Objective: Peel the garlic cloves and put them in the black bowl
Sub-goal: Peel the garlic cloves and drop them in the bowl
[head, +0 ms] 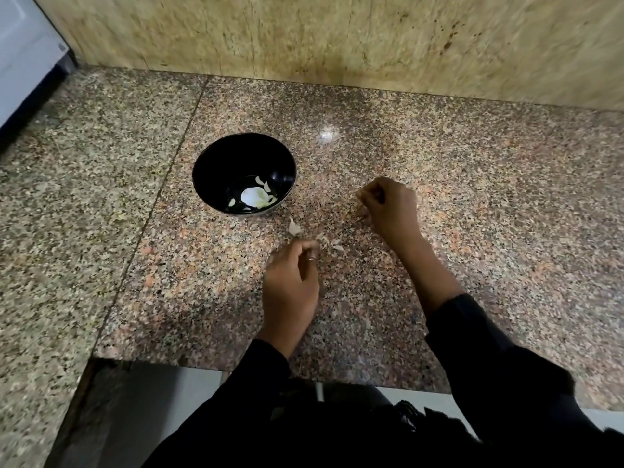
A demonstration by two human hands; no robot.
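Observation:
The black bowl [216, 163] stands on the speckled granite counter and has a few pale peeled garlic cloves [258, 197] at its bottom. A loose garlic piece [294, 227] lies just in front of the bowl. More pale skins or pieces [332, 243] lie beside my left hand's fingertips. My left hand [292, 282] hovers low over the counter with curled fingers; whether it holds anything is hidden. My right hand [388, 207], to the right of the bowl, curls its fingertips down onto a small pale garlic piece [361, 211] on the counter.
A stone wall [337, 38] rises behind the counter. A white appliance [23, 52] stands at the far left. The counter's front edge [202, 364] steps back near my body, and my dark sleeves reach over it.

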